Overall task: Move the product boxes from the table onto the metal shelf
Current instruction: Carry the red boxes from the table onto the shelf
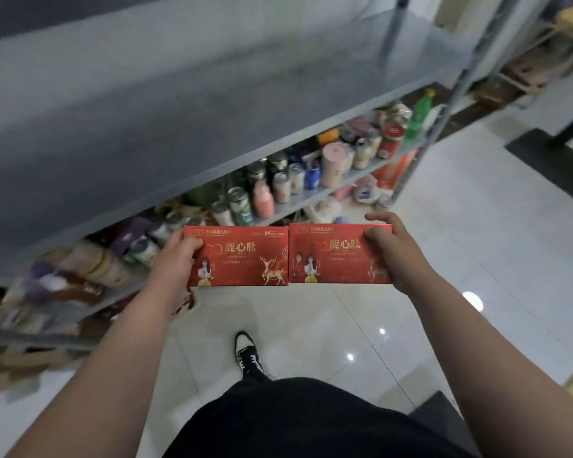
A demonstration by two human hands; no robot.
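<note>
Two red product boxes with gold lettering and a deer print are held side by side in the air over the floor, touching edge to edge. My left hand (176, 259) grips the left box (242, 259) at its left end, thumb on top. My right hand (394, 249) grips the right box (334, 259) at its right end, fingers over the far edge. The metal shelf (212, 104) stands just beyond them, its wide grey upper board bare and blurred.
The lower shelf board (298, 203) is crowded with cans, bottles and cups, among them a green bottle (419, 114) and a pink tumbler (333, 165). A shelf post (444, 110) stands at the right. White glossy tiles cover the floor; my shoe (248, 355) is below.
</note>
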